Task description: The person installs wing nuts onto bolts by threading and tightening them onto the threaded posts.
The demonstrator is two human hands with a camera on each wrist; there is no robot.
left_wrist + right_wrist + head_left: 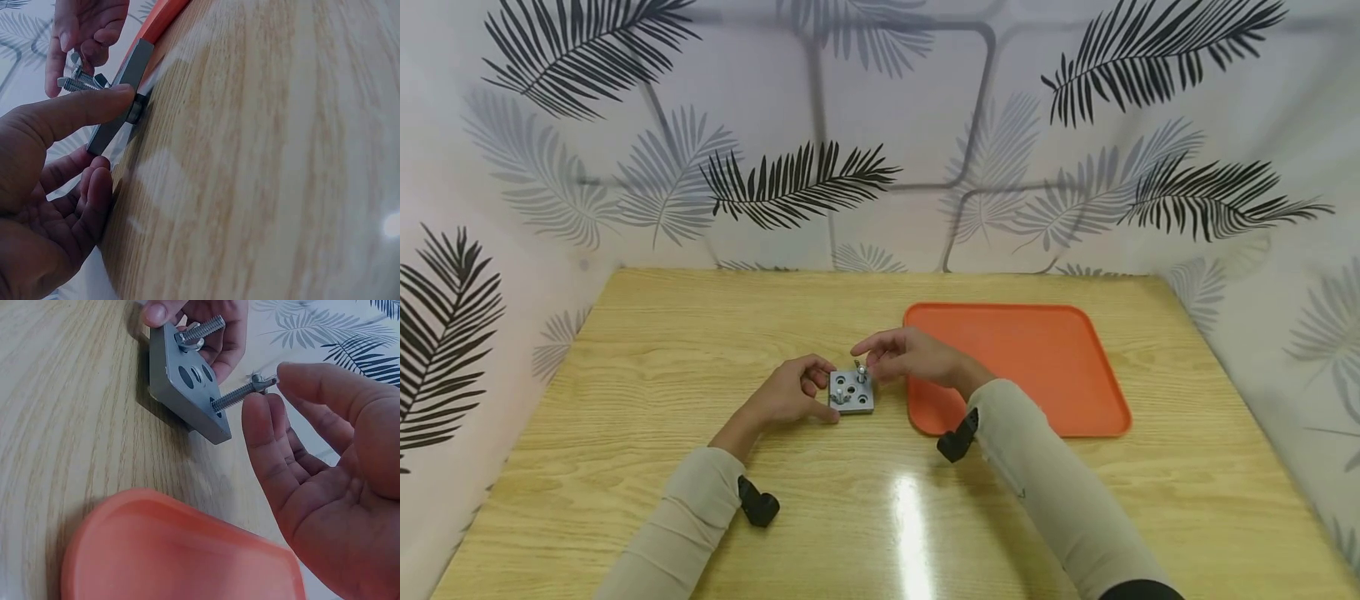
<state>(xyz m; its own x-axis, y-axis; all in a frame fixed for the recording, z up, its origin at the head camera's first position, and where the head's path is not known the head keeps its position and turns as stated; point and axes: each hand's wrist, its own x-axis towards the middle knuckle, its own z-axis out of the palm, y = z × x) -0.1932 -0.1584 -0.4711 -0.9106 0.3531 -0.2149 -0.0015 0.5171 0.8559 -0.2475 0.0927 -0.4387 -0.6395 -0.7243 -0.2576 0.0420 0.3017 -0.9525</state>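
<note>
A square grey metal plate [852, 403] with several holes lies between both hands, over the table. Two threaded bolts stand up from it at opposite corners, each carrying a wing nut. My left hand [786, 392] grips the plate at its left side, thumb on the near edge and fingers at the far edge. At the far right corner, my right hand [917, 357] has its thumb and fingertips at the wing nut [258, 382] high on that bolt [232, 399]. The other bolt [203, 329] has its wing nut low, close to the plate. Beneath the plate a dark round bolt head [135, 110] shows.
An orange tray [1022, 358] lies right of the plate, partly under the right forearm. The wooden table [700, 333] ends at a patterned cloth backdrop [880, 225]. Each wrist carries a small black camera.
</note>
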